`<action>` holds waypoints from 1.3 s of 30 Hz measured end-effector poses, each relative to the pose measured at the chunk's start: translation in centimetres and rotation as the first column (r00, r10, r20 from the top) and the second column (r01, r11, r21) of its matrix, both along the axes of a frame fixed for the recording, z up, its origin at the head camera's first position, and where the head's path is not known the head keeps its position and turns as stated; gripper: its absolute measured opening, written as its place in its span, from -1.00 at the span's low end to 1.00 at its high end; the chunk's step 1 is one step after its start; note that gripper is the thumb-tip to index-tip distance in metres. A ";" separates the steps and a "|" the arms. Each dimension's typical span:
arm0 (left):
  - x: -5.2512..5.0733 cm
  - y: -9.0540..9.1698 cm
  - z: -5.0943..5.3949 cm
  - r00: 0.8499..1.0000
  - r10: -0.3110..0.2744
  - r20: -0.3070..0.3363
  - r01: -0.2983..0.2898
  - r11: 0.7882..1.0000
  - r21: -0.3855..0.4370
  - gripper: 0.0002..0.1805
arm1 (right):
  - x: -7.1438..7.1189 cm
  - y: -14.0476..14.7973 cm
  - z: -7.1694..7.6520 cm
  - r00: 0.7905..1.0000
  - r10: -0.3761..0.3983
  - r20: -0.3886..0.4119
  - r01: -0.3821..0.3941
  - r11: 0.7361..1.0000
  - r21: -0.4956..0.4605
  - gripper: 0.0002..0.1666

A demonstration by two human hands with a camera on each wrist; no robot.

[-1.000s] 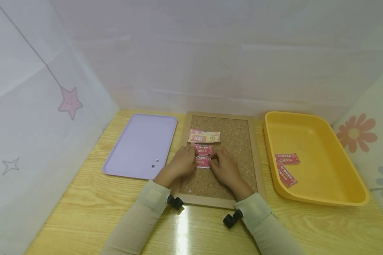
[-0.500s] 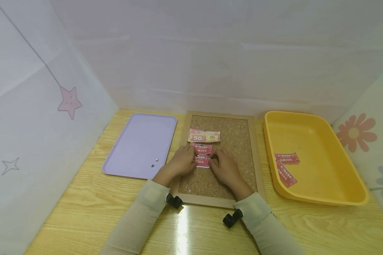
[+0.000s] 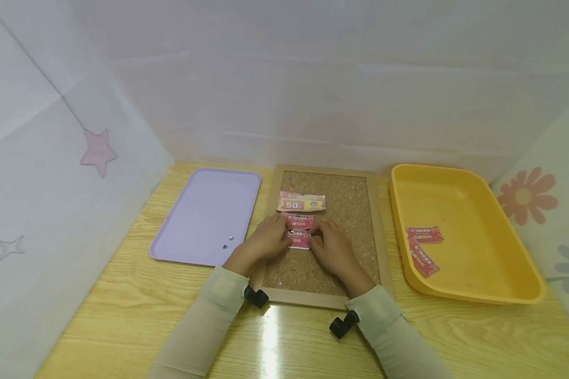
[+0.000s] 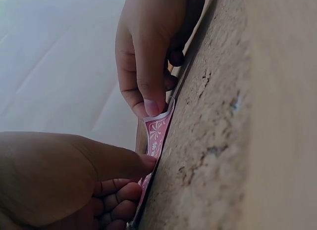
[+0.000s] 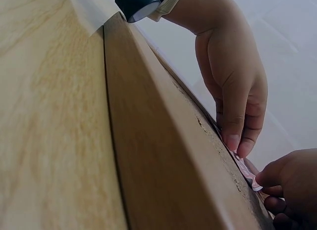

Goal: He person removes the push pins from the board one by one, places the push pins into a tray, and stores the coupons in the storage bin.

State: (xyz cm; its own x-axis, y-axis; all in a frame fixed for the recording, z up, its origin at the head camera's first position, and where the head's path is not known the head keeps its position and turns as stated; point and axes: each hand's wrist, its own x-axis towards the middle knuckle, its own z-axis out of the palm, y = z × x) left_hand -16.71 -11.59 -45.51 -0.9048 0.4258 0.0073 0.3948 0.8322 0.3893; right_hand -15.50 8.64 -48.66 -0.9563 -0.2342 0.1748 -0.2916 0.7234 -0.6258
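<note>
On the framed cork board [image 3: 322,273], the lower red coupon [image 3: 300,240] lies between both hands. My left hand [image 3: 267,239] has thumb and curled fingers at its left end, beside a tiny shiny spot. My right hand [image 3: 334,250] pinches its upper right corner. In the left wrist view the coupon [image 4: 156,133] bends up slightly at the corner under the right hand [image 4: 148,52], while the left hand [image 4: 64,180] lays its thumb on it. The right wrist view shows the left hand [image 5: 235,76] and right hand [image 5: 292,183] at opposite ends of the coupon [image 5: 246,171].
Directly above are another red coupon [image 3: 298,221] and a larger 50 coupon [image 3: 301,201]. The purple tray [image 3: 204,210] at left holds two small metallic pieces. At right, a yellow bin [image 3: 474,242] contains two red coupons [image 3: 424,234]. Pale sheets surround the wooden table [image 3: 123,316].
The left fingers have shifted slightly over the lower coupon's left end. The right hand keeps its place, and the whole head view has drifted a little.
</note>
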 end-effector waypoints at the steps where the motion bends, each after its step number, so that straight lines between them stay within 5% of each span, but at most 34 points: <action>1: -0.1 0.0 -0.1 1.000 0.001 -0.004 -0.001 1.000 0.005 -0.72 | 0.0 0.0 0.0 1.000 0.001 -0.001 -0.002 1.000 -0.004 -0.78; 17: -1.5 0.5 -0.1 0.996 0.081 0.048 -0.081 0.997 -0.010 -0.89 | -0.1 -0.2 -0.1 1.000 0.000 0.023 0.000 1.000 -0.003 -0.80; 39: -1.5 0.8 -0.7 0.997 0.077 0.010 -0.077 0.997 0.022 -0.88 | -0.1 -0.1 0.0 0.999 -0.015 0.029 0.015 1.000 0.010 -0.79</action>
